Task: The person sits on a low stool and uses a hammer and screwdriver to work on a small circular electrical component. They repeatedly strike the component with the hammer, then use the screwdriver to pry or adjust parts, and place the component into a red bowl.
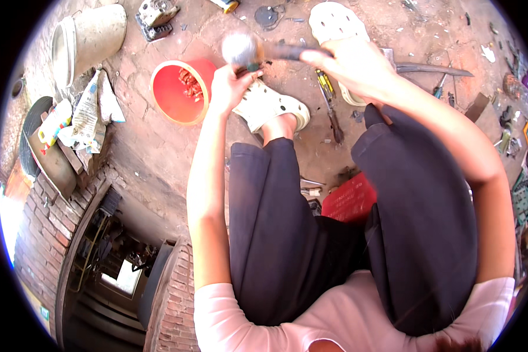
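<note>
My left hand is closed on a silvery round metal part and steadies it beside my left shoe, above the ground. The part's underside, dark and greenish, is partly hidden by my fingers. In my right hand is a dark-handled tool, perhaps a hammer; it points left, its far end blurred against the metal part. Near my left wrist stands an orange-red bucket, tilted, with reddish coiled scraps inside. Pliers with yellow-and-black handles lie between my white clogs.
A long-handled tool and a screwdriver lie to the right. A greasy metal casting sits at the far left, near a whitish bucket on its side. Under my legs is a red box. Scrap litters the right edge.
</note>
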The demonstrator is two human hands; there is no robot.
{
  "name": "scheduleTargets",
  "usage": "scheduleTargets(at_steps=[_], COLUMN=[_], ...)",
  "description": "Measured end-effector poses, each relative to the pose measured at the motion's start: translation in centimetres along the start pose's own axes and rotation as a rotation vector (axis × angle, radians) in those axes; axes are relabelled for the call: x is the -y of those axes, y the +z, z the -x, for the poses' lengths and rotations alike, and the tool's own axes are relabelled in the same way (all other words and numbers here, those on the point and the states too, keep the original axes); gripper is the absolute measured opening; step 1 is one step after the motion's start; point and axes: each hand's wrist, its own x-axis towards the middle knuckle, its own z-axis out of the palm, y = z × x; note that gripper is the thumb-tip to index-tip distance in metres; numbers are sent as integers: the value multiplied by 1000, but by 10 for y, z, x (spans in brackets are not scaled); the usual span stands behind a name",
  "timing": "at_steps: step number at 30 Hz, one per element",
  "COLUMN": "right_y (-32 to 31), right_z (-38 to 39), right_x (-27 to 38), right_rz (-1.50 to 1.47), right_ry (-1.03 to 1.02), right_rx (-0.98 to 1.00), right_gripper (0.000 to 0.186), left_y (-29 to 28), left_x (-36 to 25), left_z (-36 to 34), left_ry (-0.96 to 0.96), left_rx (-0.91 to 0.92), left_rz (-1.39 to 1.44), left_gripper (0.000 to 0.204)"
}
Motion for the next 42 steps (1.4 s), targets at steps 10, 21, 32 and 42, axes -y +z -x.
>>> scheduleTargets(at_steps=[10, 21, 32, 42], right_y=[1, 16, -18, -31], right_z=[11, 2, 23, 107], right_x=[-28, -20, -43, -119], right_rz=[-94, 67, -201, 203], right_ry=[44, -101, 158, 692], right_rx=[-152, -28, -406, -395], right_gripper=[71, 63, 52, 65], left_y=[-2, 5, -8, -9], left_x=[-34, -20, -35, -68], left_z=[8, 7, 19, -11], left_ry=[46, 151, 188, 487], left_rx=[-28, -70, -242, -265], left_rz=[219, 43, 616, -379], left_gripper=[26, 24, 14, 22])
